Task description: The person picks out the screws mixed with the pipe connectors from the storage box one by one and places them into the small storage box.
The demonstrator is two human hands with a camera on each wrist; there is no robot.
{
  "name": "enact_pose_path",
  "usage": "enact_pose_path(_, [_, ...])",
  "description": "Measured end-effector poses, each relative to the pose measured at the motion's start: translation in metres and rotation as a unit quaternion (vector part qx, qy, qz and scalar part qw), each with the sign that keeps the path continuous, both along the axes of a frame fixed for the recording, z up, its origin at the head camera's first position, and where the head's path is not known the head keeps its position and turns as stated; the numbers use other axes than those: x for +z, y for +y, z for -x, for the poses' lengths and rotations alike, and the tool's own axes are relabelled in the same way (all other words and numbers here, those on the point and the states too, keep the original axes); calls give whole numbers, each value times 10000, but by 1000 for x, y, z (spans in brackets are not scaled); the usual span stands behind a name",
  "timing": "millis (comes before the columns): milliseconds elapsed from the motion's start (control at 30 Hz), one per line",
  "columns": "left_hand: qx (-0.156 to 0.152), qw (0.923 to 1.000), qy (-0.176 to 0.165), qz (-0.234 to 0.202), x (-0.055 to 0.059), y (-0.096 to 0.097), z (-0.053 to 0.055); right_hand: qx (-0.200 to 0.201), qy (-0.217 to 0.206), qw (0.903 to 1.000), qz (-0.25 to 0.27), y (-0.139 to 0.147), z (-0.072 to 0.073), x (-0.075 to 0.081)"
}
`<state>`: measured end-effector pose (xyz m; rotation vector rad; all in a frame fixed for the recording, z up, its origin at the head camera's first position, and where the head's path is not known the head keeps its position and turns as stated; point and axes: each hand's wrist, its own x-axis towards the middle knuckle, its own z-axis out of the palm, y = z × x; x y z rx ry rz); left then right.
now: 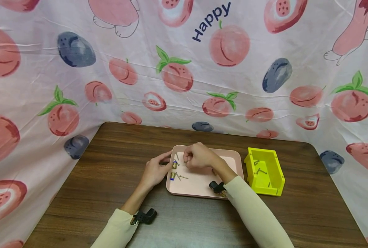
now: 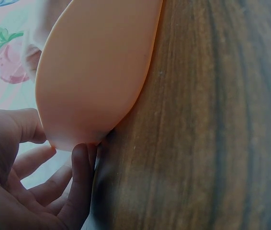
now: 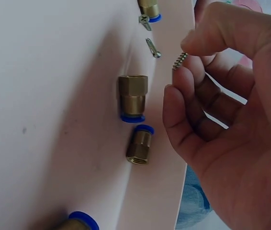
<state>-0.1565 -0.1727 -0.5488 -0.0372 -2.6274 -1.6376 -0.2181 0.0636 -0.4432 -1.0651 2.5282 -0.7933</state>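
The pink tray [image 1: 199, 184] lies on the table with brass fittings and screws along its left side. My left hand [image 1: 154, 172] grips the tray's left rim; in the left wrist view its thumb and fingers meet the tray wall [image 2: 97, 72]. Over the tray's left part, my right hand [image 1: 199, 155] pinches a small screw [image 3: 180, 61] between thumb and fingertip, its threaded end showing. Below it in the right wrist view lie a brass fitting [image 3: 133, 98] with a blue ring, a second such fitting [image 3: 140, 144] and a loose screw [image 3: 153, 48].
A yellow bin [image 1: 278, 172] stands right of the tray, with several screws [image 1: 261, 171] inside. More brass shows beside the right wrist camera [image 1: 216, 187], partly hidden by the forearm. A printed curtain [image 1: 177, 113] hangs behind the wooden table [image 1: 125, 144].
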Motion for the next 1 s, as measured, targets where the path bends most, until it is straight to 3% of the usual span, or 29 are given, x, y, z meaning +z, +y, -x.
enact_pose_path(200, [-12,9993,385,-24,25,7,-14,53,68,10000,19,7,-2,4])
enact_pose_path(333, [27,9998,201,28,18,6,-9,4,24,10000,74,15,-3,5])
enact_pose_path(500, [24,10000,-39,81,-5,0,3,-135,24,9995,296,27,-5,6])
enact_pose_path(600, [9,10000,-91,-9,-9,-2,5,-201,41,9987,465,34,-6,6])
enact_pose_path(633, [-34,10000,9,-50,0,0,0,-220,58,9984,524,36,-7,5])
enact_pose_path(800, [-2,9999,170,3,15,4,-8,-255,121,9960,843,47,-9,6])
enact_pose_path(867, [56,9999,104,6,11,4,-6,-287,98,9950,955,51,-10,6])
enact_pose_path(1000, [-4,9997,237,-74,21,5,-11,-446,74,9937,1027,57,-12,8])
